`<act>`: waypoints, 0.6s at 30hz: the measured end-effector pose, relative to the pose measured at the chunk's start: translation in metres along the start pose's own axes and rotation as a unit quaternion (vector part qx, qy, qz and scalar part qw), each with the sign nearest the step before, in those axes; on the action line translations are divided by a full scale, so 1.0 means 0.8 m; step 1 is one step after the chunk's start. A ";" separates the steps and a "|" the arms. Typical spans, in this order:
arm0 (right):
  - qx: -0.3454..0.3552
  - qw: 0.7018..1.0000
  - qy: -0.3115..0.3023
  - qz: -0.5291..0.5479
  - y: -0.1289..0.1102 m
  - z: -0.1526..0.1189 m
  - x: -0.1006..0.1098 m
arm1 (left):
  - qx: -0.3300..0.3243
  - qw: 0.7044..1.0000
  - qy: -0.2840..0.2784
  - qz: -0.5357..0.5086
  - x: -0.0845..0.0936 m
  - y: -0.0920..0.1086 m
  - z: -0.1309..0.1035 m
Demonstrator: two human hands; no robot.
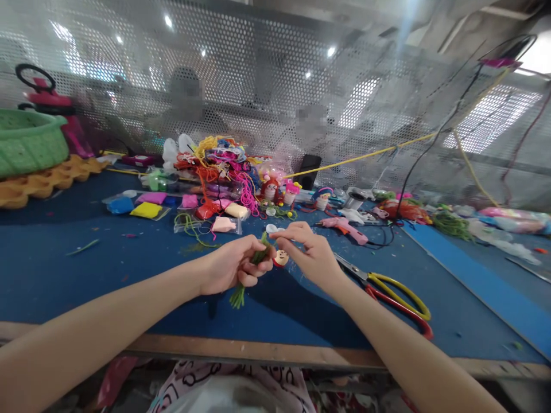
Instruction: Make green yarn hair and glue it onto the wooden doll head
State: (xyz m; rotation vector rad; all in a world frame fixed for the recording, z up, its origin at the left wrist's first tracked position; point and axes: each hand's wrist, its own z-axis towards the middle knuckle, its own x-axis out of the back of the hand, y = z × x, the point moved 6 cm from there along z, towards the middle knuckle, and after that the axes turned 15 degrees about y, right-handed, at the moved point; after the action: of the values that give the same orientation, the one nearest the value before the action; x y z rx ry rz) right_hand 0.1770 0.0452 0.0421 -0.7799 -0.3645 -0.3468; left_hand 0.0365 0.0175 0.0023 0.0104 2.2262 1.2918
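Closed around a bundle of green yarn (238, 297) is my left hand (235, 264). The strands' loose ends hang below its fingers, and a short tuft sticks out above. My right hand (312, 252) hovers just beside the tuft, thumb and fingertips pinched together; whatever they pinch is too small to make out. Between and behind the hands lies a small round painted face (281, 258) with a red edge, partly covered. To the right, scissors (400, 292) with one yellow and one red handle lie on the blue tabletop (142, 258).
A pink glue gun (346, 229) with a black cord lies beyond my right hand. Farther back are small yarn dolls (270, 190), a tangled yarn pile (215, 158) and bagged clay (146, 210). A green basket (32, 140) stands far left. A perforated metal screen (253, 86) closes off the back.
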 end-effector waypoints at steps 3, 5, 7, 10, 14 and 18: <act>-0.028 0.999 -0.008 0.036 0.006 0.006 0.006 | 0.002 0.999 0.011 0.030 0.000 0.002 -0.001; -0.060 0.996 -0.025 0.068 0.013 0.008 0.007 | 0.000 0.999 0.014 0.053 0.000 0.003 -0.001; -0.100 0.990 -0.034 0.096 0.020 0.009 0.006 | -0.007 0.997 0.021 0.079 0.000 0.003 -0.002; -0.142 0.984 -0.030 0.108 0.027 0.005 0.004 | -0.035 0.990 0.041 0.127 0.001 0.004 -0.003; -0.188 0.976 -0.019 0.107 0.034 0.000 -0.004 | -0.057 0.982 0.058 0.173 0.001 0.002 -0.004; -0.165 0.984 0.009 0.066 0.029 0.015 0.008 | -0.060 0.984 0.062 0.153 0.001 0.000 -0.002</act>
State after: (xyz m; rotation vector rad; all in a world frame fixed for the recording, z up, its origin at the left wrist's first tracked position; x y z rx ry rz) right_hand 0.1906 0.0684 0.0384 -1.1190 -0.2389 -0.2925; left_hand 0.0355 0.0165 0.0024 0.2420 2.3124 1.6303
